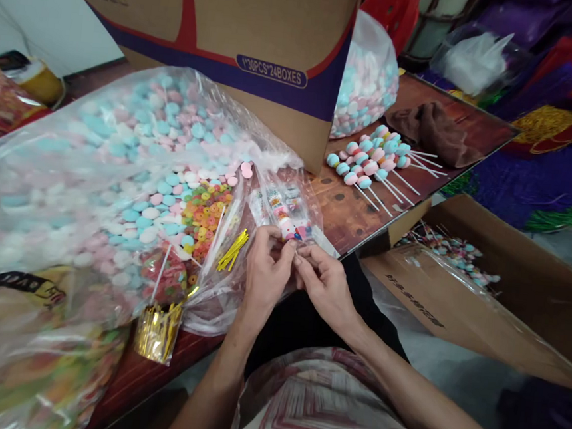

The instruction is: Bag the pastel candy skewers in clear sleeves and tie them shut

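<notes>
Close together at the table's front edge, my left hand (pixel 267 269) and my right hand (pixel 327 285) are both closed in a pinch. Between them is the lower end of a marshmallow skewer in a clear printed bag (pixel 281 219), which points away from me. My fingertips cover the bag's gathered end, so I cannot see whether a tie is there. Gold twist ties (pixel 233 251) lie loose left of my left hand. Farther left are gummy rings (pixel 208 218) and pastel marshmallows (pixel 148 216) spilling from a big clear bag (pixel 100 101).
Several bare marshmallow skewers (pixel 371 156) lie on the table (pixel 337 199) at right, before a brown cloth (pixel 436 131). A large carton (pixel 262 32) stands behind. An open carton (pixel 438 308) at right holds wrapped skewers. A packet of gold ties (pixel 158 333) sits at the front edge.
</notes>
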Tool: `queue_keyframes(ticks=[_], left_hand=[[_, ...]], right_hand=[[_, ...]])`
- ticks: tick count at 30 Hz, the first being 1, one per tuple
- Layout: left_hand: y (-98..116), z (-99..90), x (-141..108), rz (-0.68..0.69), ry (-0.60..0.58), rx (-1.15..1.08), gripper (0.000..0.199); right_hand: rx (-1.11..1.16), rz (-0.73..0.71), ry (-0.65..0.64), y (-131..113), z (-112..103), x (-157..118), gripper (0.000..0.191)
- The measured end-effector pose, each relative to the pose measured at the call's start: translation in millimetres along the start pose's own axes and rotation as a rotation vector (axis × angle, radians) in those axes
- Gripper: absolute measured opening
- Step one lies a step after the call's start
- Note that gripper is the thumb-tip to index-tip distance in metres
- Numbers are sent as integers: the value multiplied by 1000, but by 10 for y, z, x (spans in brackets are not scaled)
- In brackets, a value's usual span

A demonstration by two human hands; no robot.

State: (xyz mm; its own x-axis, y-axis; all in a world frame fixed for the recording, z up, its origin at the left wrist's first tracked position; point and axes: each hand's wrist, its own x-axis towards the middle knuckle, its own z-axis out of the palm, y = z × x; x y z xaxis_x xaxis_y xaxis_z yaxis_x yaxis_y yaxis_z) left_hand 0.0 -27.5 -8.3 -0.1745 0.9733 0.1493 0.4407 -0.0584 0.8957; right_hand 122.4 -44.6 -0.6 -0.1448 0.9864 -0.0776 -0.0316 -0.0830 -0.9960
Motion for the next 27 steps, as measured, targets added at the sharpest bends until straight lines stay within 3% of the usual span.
queue_keyframes(ticks=[4, 7, 11, 13, 17, 22, 27], left_hand=[[-12, -31, 15, 35, 23, 56, 5], [-50, -81, 19, 47, -12, 47, 9], [-79, -201, 7, 153, -312, -27, 13], [-86, -244, -2, 141, -356, -106, 15], [-72, -200, -4, 30, -159, -188, 11], [-13, -30, 27, -10, -22, -60, 17], [-34, 0, 43, 55, 64, 66, 11]], right_hand=[[97, 44, -100, -12, -14, -22, 16], [198, 109, -83, 7, -18, -23, 17], [235, 101, -18, 18, -41, 24, 23], [159, 67, 5, 4, -61, 51, 23], [-32, -6, 20, 14, -69, 65, 19], [-217, -100, 38, 110, 9, 36, 15], [-319, -134, 43, 124, 49, 30, 12]])
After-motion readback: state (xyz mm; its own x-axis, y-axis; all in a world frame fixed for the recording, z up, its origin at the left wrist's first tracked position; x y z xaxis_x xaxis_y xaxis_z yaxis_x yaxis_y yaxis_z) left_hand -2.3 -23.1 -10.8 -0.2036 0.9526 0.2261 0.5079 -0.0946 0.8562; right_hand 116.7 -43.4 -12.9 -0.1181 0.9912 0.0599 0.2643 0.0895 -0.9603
